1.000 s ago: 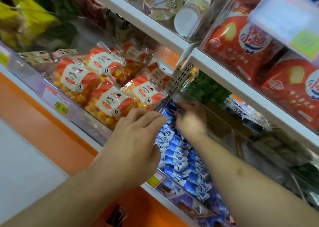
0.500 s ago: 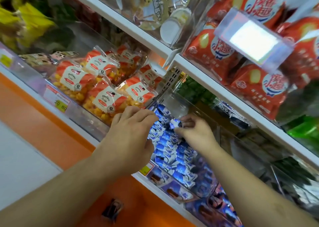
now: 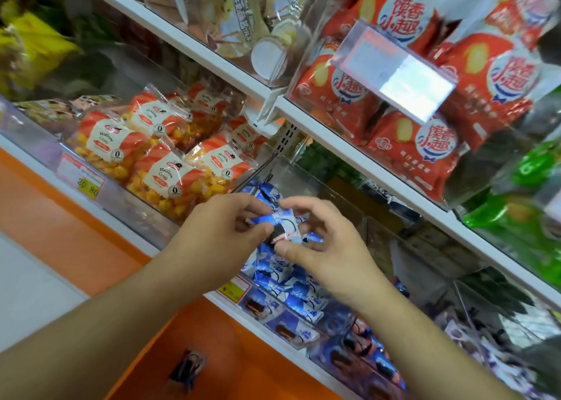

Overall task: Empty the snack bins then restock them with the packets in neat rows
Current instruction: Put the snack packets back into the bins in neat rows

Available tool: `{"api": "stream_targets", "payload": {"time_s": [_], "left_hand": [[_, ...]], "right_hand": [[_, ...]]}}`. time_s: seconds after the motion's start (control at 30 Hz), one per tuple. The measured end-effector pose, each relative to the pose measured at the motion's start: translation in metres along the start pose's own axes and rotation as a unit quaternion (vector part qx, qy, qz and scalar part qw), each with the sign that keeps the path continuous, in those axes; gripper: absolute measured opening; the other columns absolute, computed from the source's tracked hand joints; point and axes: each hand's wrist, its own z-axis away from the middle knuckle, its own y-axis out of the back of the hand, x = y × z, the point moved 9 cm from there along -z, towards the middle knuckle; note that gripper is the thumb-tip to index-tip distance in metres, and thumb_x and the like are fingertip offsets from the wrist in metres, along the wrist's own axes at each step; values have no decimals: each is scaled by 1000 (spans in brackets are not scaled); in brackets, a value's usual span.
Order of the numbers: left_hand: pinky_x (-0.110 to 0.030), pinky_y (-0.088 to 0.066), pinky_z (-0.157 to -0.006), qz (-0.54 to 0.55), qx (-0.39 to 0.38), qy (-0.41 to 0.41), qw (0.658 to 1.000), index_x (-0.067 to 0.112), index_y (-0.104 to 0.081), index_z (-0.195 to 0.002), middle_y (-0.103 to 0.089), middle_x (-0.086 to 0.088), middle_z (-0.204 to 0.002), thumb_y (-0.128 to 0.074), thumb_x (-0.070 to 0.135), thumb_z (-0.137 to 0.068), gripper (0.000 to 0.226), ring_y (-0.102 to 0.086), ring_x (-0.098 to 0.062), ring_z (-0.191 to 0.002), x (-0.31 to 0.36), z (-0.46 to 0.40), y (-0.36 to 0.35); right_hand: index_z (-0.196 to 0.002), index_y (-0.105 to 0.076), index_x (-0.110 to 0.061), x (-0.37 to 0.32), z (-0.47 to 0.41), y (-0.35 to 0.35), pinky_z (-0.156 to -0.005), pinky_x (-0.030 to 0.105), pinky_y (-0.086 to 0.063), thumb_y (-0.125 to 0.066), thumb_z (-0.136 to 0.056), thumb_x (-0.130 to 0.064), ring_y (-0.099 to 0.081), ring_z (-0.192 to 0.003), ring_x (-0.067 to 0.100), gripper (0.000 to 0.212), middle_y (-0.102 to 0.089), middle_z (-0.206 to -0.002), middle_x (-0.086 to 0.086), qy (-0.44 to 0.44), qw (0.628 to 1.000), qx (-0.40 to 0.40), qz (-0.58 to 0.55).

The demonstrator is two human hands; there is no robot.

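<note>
Two hands meeting over the clear plastic bin (image 3: 321, 187) on the lower shelf (image 3: 194, 287): left hand (image 3: 218, 235) and right hand (image 3: 328, 247) both pinching one crinkly blue-and-white packet (image 3: 285, 223), held just above the heaped blue-and-white packets (image 3: 285, 281). Free room behind, along the bin's rear wall. Left of the divider, roughly six glossy Hollow Crisp bags (image 3: 164, 174), blurred at the back. Above, puffy red snack bags (image 3: 409, 144) behind a price-tag holder (image 3: 394, 71).

Blue pkt (image 3: 283, 223) btwn both hands
</note>
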Motion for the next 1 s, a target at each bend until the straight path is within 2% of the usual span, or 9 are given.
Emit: {"api": "stream_targets", "payload": {"time_s": [0.13, 0.23, 0.33, 0.4, 0.47, 0.6, 0.8, 0.93, 1.0], "left_hand": [[-30, -60, -79, -25, 7, -8, 1000, 44, -64, -117, -68, 15, -98, -75, 38, -93, 27, -66, 0, -86, 4, 0, -1], [-24, -52, -95, -103, 41, -51, 993, 38, -57, -133, -59, 22, -125, -72, 36, -95, 41, -56, 5, -104, 10, 1, 5], [-32, -35, -115, -217, 69, -108, 968, 34, -44, -152, -41, 15, -155, -66, 29, -99, 57, -37, -10, -141, 9, 2, 9], [-37, -30, -120, -276, 62, -114, 952, 31, -35, -159, -35, 11, -163, -65, 29, -99, 67, -28, -15, -150, 0, 1, 6], [-39, -29, -121, -301, 56, -119, 945, 29, -32, -161, -35, 10, -164, -65, 29, -97, 72, -28, -17, -151, -5, -2, 3], [-39, -28, -122, -298, 59, -120, 945, 30, -31, -161, -35, 12, -164, -62, 29, -99, 70, -27, -16, -150, -9, -7, 2], [-47, -44, -109, -310, 54, -125, 941, 26, -43, -155, -44, 10, -158, -67, 26, -94, 65, -35, -22, -143, -14, -6, -6], [-46, -46, -100, -314, 61, -125, 939, 25, -48, -152, -49, 9, -155, -72, 25, -90, 66, -34, -20, -139, -12, -6, -6], [-45, -45, -102, -313, 60, -124, 940, 26, -46, -153, -47, 10, -156, -71, 27, -91, 67, -31, -18, -140, -12, -5, -5]], "right_hand": [[-116, -71, -46, 8, -5, 4, -77, 24, -54, -84, -90, -26, -64, -83, 6, 35, -64, -118, -17, -11, 995, -26, 101], [-107, -71, -40, 27, -16, 13, -55, 22, -49, -84, -89, -28, -60, -60, 3, 26, -67, -106, -14, -49, 990, 33, 129], [-115, -64, -40, 50, -38, 32, -54, 24, -52, -80, -94, -27, -64, -70, 3, 29, -65, -99, -16, -82, 975, 110, 175], [-119, -58, -38, 70, -60, 41, -63, 35, -59, -76, -96, -28, -67, -77, 12, 31, -66, -101, -9, -98, 958, 133, 236], [-118, -56, -36, 92, -80, 44, -58, 39, -62, -75, -95, -22, -70, -73, 19, 33, -67, -107, -1, -104, 946, 153, 265], [-117, -53, -34, 118, -107, 41, -44, 35, -57, -68, -95, -8, -68, -58, 20, 37, -67, -88, 1, -128, 932, 155, 301], [-105, -58, -32, 126, -116, 38, -62, 38, -64, -67, -96, -14, -67, -75, 20, 22, -65, -96, -1, -132, 880, 153, 430], [-108, -64, -30, 124, -116, 37, -73, 40, -64, -77, -91, -21, -64, -101, 27, 24, -58, -115, 1, -97, 853, 150, 490], [-112, -64, -33, 127, -120, 38, -75, 40, -64, -79, -89, -23, -66, -103, 28, 30, -60, -115, 1, -105, 853, 140, 492]]}}
